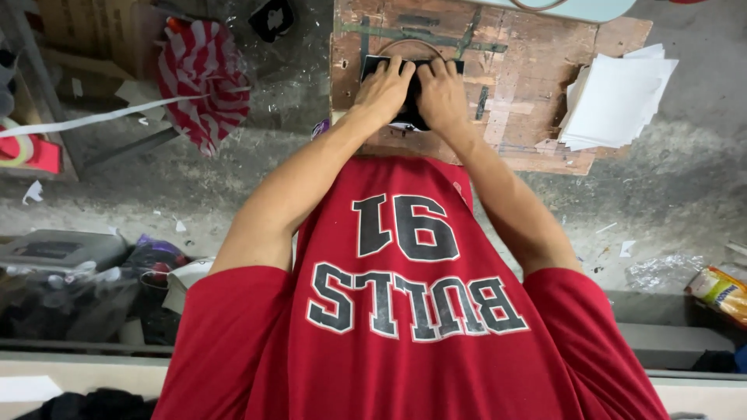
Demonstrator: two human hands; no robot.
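Both hands press flat, side by side, on a black sheet (411,92) lying on the worn wooden table (529,70): left hand (384,87) at nine o'clock, right hand (442,92) at three, fingers spread, gripping nothing. The sheet sits directly under them, long axis seemingly twelve to six, equally near both. A stack of white sheets (615,97) lies at three o'clock, well apart

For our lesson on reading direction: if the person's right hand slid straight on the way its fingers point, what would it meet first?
The right hand rests on a black flat piece. Straight ahead, it would probably cross bare wooden board toward the pale blue object at the far edge.
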